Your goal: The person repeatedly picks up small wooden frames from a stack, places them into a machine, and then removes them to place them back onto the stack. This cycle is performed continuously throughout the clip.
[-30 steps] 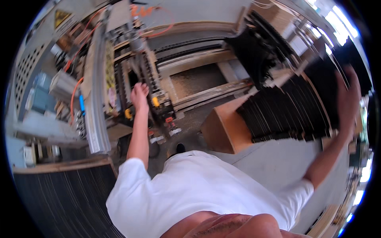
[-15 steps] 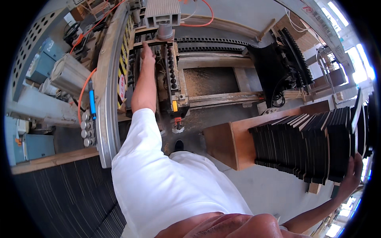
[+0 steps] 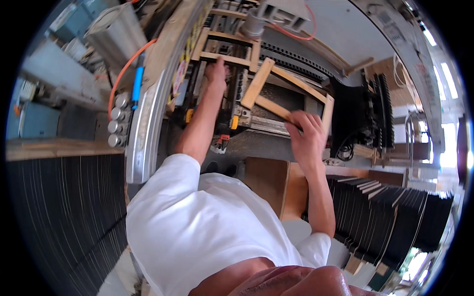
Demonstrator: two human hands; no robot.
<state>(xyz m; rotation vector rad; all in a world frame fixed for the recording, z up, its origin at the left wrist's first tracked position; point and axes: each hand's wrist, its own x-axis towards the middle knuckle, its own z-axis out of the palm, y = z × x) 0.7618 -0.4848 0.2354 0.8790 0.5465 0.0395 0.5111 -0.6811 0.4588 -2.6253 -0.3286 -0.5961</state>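
My right hand (image 3: 306,132) is closed round the near rail of a pale wooden rectangular frame (image 3: 257,83), held tilted over the right side of the machine bed. Another pale wooden frame (image 3: 238,61) lies on the machine under a grey round metal head (image 3: 252,27). At the near rail of that second frame is my left hand (image 3: 216,73), slightly blurred, its fingers curled against the wood. The left corner of the held frame comes close to the right side of the lying one; whether they touch I cannot tell.
Stacked black-faced frames or boards (image 3: 375,212) stand at the right beside a brown wooden panel (image 3: 266,180). More dark stacks (image 3: 69,207) fill the lower left. A metal beam (image 3: 148,133) with round knobs (image 3: 117,113) and a blue tool (image 3: 137,84) runs along the left. Black cable chains (image 3: 296,59) lie behind.
My right hand has come from the black stack at the far right to the machine, now holding a wooden frame. My left hand stays at the lying frame, which shows more fully.
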